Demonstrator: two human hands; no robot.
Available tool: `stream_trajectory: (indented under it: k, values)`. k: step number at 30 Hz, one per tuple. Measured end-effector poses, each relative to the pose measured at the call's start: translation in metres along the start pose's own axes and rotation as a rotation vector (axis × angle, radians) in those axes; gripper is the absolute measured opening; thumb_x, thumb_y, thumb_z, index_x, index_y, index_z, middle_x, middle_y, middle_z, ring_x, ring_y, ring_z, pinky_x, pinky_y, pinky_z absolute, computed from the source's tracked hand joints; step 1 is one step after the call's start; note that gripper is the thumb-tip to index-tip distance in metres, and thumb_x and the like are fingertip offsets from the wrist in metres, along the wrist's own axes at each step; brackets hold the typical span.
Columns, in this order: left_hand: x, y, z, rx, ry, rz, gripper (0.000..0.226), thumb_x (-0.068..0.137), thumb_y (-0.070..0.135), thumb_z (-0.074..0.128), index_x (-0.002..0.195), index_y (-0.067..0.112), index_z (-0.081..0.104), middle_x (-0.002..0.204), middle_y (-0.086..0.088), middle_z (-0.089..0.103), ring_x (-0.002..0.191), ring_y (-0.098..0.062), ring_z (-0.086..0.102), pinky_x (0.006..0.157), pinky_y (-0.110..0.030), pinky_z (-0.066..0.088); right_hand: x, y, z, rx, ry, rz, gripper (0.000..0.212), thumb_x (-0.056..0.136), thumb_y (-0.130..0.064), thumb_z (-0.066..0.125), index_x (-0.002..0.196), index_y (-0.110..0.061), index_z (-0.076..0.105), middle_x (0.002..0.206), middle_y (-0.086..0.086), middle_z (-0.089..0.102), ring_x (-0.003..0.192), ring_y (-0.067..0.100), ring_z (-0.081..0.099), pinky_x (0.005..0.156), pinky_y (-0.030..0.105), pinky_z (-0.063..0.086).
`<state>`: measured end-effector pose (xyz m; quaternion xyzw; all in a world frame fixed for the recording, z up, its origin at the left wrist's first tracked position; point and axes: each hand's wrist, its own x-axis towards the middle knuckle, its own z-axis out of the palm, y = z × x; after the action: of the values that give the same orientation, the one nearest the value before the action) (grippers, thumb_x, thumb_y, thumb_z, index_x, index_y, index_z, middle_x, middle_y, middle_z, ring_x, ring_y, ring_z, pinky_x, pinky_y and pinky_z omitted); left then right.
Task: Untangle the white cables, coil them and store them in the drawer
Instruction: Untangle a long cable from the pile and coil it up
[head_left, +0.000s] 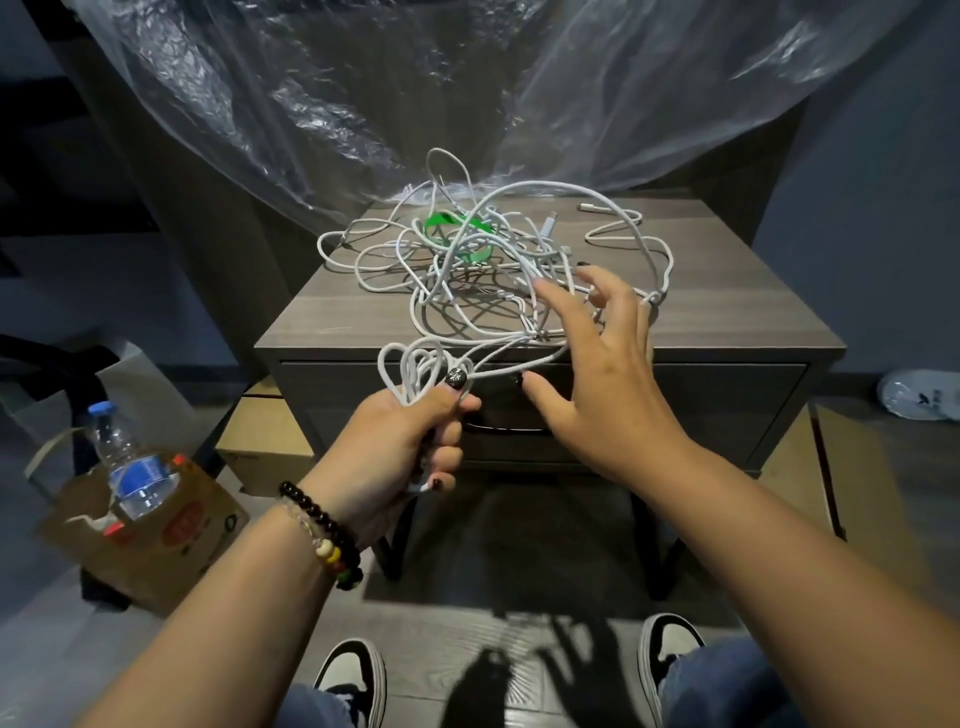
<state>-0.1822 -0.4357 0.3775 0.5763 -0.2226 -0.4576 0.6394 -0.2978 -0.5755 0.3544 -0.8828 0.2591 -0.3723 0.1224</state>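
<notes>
left hand (410, 441) gripping coiled white cables (483, 260), right hand (602, 364) spread above tangle

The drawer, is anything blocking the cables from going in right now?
Yes. The drawer is shut, and most white cables lie tangled on the nightstand top; the left hand grips only a few loops.

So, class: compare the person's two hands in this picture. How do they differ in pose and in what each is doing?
1. The left hand has its fingers curled round a bunch of cable loops; the right hand has its fingers spread and straight.
2. The left hand is in front of the drawer; the right hand reaches further, over the tangle on the table.
Both have dark painted nails.
</notes>
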Motion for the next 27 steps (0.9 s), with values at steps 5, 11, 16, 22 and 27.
stream_trajectory:
  k: [5, 11, 16, 22, 27]
  values:
    - [-0.004, 0.005, 0.001, 0.079, 0.01, 0.101, 0.015, 0.096, 0.014, 0.05, 0.102, 0.002, 0.055, 0.053, 0.003, 0.033, 0.04, -0.006, 0.03, 0.035, -0.015, 0.028, 0.006, 0.005, -0.002, 0.012, 0.011, 0.018, 0.06, 0.084, -0.022, 0.067, 0.139, -0.027, 0.044, 0.133, 0.004, 0.04, 0.122, 0.023, 0.04, 0.105, 0.044, 0.033]
    - [-0.001, 0.012, 0.004, 0.05, 0.074, 0.188, 0.014, 0.089, 0.006, 0.06, 0.08, 0.011, 0.051, 0.049, 0.003, 0.03, 0.037, -0.007, 0.028, 0.036, -0.016, 0.026, 0.025, 0.019, 0.003, 0.129, 0.188, 0.041, 0.024, 0.087, -0.015, 0.054, 0.108, -0.02, 0.063, 0.101, -0.002, 0.061, 0.093, 0.021, 0.058, 0.084, 0.05, 0.049]
    - [0.009, 0.02, 0.005, -0.065, 0.16, 0.14, 0.011, 0.092, 0.01, 0.058, 0.102, 0.006, 0.055, 0.049, 0.004, 0.031, 0.036, -0.006, 0.03, 0.034, -0.015, 0.025, 0.058, 0.024, 0.008, -0.019, 0.015, 0.085, 0.019, 0.09, -0.025, 0.055, 0.108, -0.022, 0.061, 0.096, 0.001, 0.064, 0.09, 0.025, 0.059, 0.081, 0.044, 0.049]
    - [0.023, 0.035, 0.004, -0.127, 0.168, 0.108, 0.014, 0.092, 0.014, 0.058, 0.105, 0.01, 0.054, 0.048, 0.005, 0.031, 0.036, -0.006, 0.028, 0.034, -0.016, 0.024, 0.099, 0.03, 0.004, -0.272, -0.2, -0.025, 0.02, 0.094, -0.034, 0.048, 0.105, -0.019, 0.058, 0.101, 0.005, 0.067, 0.096, 0.03, 0.06, 0.076, 0.036, 0.042]
    - [0.029, 0.039, 0.005, -0.141, 0.164, 0.095, 0.012, 0.092, 0.013, 0.058, 0.103, 0.01, 0.055, 0.05, 0.005, 0.029, 0.037, -0.006, 0.027, 0.033, -0.016, 0.025, 0.129, 0.032, 0.004, -0.47, -0.333, -0.148, 0.02, 0.097, -0.028, 0.042, 0.103, -0.014, 0.055, 0.103, 0.016, 0.066, 0.092, 0.038, 0.059, 0.067, 0.035, 0.031]
